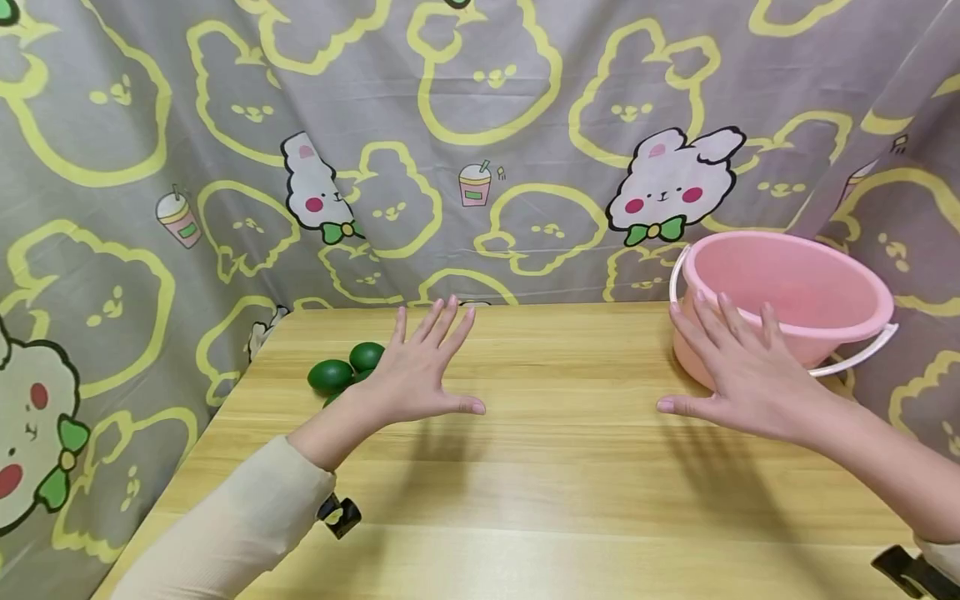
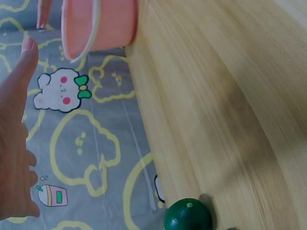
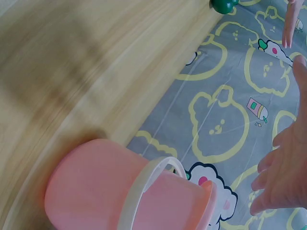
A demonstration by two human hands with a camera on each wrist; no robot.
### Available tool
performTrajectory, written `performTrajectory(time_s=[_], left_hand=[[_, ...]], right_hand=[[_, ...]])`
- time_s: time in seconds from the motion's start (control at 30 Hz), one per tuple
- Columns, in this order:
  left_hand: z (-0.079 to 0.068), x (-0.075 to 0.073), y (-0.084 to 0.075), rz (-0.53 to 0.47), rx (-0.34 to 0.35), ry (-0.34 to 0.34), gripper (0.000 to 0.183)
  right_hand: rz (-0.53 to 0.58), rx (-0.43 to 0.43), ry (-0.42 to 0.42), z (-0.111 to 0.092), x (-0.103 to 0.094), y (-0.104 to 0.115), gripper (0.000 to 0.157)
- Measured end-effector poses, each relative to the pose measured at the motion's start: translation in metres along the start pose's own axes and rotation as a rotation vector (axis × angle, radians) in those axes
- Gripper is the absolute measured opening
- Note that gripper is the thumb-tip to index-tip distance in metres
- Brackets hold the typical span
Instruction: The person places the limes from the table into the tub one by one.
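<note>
My left hand (image 1: 416,375) is held over the table with its fingers spread and nothing in it. Just beyond its wrist, at the left, lie several dark green, glossy, egg-shaped fruits (image 1: 330,377), partly covered by the hand in the head view. One green fruit (image 2: 188,214) shows at the bottom of the left wrist view. My right hand (image 1: 757,375), also spread and holding nothing, hovers in front of a pink bucket (image 1: 697,354) and overlaps its side in the head view. The bucket's white handle (image 3: 139,191) hangs down over its side.
The wooden table (image 1: 555,492) ends at a grey curtain (image 1: 517,242) with yellow outlines and rabbit faces, which also hangs along both sides. The bucket stands at the table's back right corner. Dark straps with clips (image 1: 341,515) sit at both wrists.
</note>
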State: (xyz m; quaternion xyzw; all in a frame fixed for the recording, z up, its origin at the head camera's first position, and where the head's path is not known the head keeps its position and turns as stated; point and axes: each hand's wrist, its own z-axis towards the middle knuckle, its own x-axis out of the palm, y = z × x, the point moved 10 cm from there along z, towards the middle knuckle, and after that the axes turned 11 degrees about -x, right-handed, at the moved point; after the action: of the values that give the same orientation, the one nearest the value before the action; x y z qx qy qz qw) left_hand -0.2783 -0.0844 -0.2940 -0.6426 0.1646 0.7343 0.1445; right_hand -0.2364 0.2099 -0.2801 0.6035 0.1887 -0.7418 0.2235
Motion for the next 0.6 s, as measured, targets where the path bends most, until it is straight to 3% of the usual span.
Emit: performTrajectory(time_s=[0.6], left_hand=[[0.0067,0.0002,-0.0052,0.028,0.021,-0.028,0.118]], right_hand=[[-0.039,0.036,0.015,-0.0008,-0.0053,-0.0059,0.108]])
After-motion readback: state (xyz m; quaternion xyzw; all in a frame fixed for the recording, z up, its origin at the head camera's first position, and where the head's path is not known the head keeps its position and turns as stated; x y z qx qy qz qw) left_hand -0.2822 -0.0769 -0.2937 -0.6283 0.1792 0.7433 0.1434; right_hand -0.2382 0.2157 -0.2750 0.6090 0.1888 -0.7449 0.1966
